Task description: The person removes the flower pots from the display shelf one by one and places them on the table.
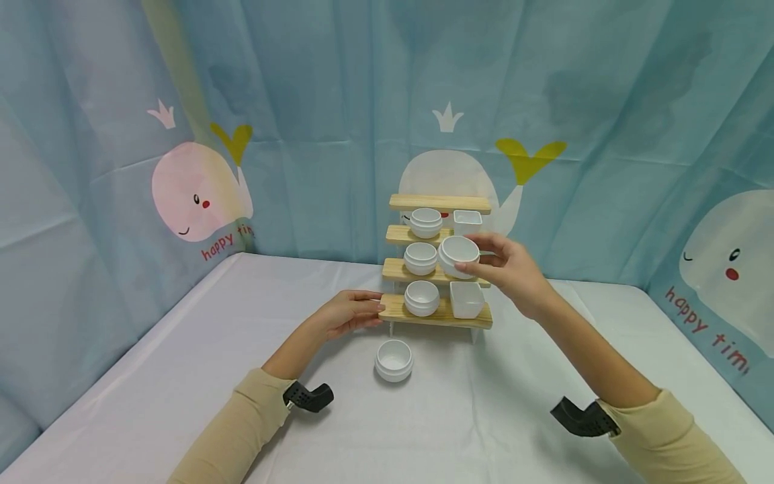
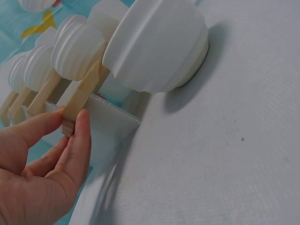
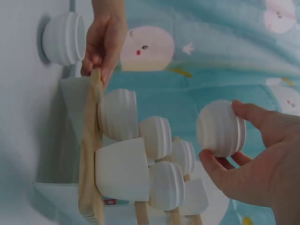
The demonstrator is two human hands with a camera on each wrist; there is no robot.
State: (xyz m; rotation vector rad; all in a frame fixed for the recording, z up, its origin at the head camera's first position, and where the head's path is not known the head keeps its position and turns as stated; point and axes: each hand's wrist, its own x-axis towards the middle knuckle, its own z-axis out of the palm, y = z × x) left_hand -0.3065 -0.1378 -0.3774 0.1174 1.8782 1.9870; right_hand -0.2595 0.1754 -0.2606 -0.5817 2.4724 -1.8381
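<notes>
A tiered wooden rack stands on the cloth, bearing white round bowls and square bowls. My left hand pinches the left end of its lowest board between thumb and fingers. My right hand grips a white round bowl by its sides, raised in front of the rack. From the head view this bowl overlaps the second tier's right side, mostly hiding another round bowl there. On the lowest board sit a round bowl and a square bowl.
One more round bowl stands on the white tablecloth just in front of the rack. Higher tiers hold a round bowl and a square bowl. A blue printed curtain hangs close behind.
</notes>
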